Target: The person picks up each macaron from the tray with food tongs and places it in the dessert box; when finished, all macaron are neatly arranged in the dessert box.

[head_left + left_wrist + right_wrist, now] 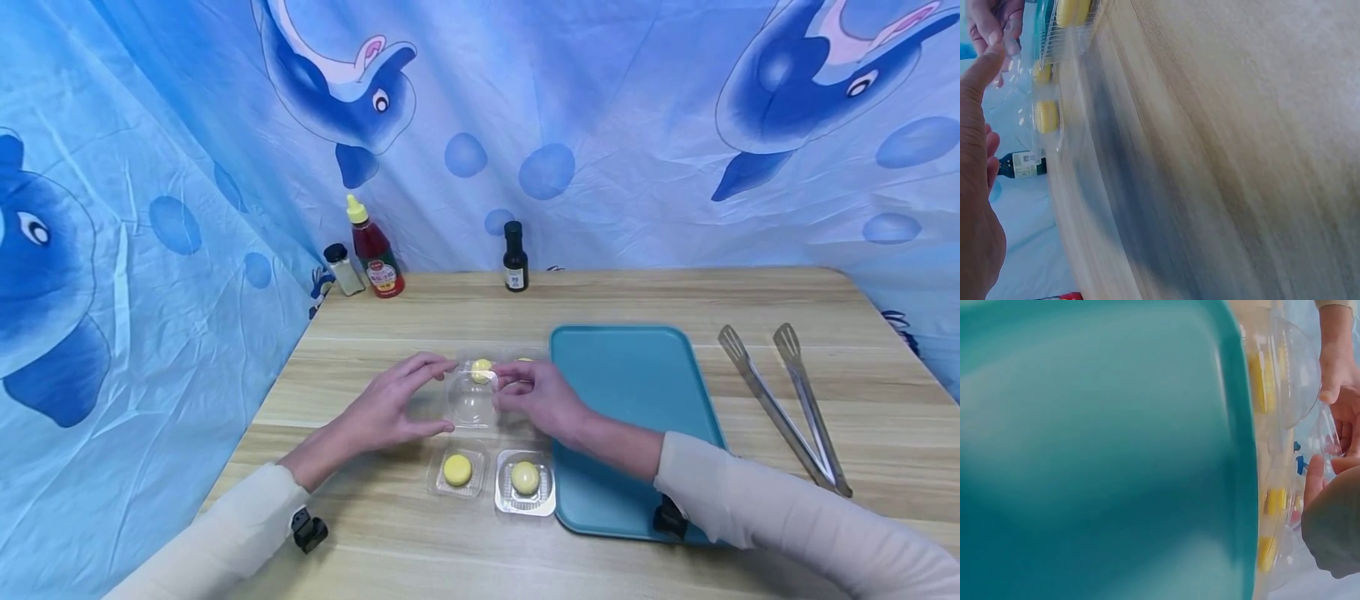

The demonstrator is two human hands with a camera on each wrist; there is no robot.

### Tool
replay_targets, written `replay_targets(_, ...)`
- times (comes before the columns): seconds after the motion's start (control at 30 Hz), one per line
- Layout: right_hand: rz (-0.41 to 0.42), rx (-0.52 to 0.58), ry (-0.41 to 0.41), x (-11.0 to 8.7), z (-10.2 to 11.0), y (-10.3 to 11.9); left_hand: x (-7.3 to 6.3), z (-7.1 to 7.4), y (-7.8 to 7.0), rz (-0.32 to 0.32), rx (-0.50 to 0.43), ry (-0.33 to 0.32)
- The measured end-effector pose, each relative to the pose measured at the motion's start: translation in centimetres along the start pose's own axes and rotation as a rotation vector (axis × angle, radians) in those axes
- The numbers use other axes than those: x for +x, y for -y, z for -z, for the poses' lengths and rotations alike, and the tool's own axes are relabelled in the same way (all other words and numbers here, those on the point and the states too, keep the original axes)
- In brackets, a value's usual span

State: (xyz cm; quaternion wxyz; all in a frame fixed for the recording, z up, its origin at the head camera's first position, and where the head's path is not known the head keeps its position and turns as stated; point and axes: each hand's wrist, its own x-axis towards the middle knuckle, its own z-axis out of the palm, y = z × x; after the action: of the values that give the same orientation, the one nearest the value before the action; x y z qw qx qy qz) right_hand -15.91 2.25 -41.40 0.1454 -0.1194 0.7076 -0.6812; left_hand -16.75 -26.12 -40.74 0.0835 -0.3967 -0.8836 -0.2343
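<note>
A clear plastic domed lid (472,406) stands raised between both hands, over the middle of the table. My left hand (397,398) spans its left edge, thumb at the near corner and fingers at the far one. My right hand (542,398) pinches its right edge with thumb and fingers. Behind the lid, a yellow macaron (482,367) sits in a clear box; another back macaron (524,362) is partly covered by the right hand. Closer in, a front-left macaron (457,470) and a front-right macaron (525,477) lie in their own clear boxes.
Right of the boxes lies a teal tray (630,367), with the right forearm over it. Metal tongs (798,417) lie spread farther right. At the back edge stand a shaker (345,271), a red sauce bottle (379,258) and a small dark bottle (515,258).
</note>
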Motion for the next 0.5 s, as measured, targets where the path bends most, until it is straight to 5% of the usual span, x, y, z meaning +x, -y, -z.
replay_targets(0.3, 0.001, 0.061, -0.058, 0.0, -0.4, 0.5, 0.6, -0.1, -0.5, -0.030, -0.098, -0.025)
replay_targets(0.5, 0.091, -0.049, -0.078, 0.0, -0.3, 0.5, 0.7, -0.3, -1.1, -0.011, -0.159, -0.063)
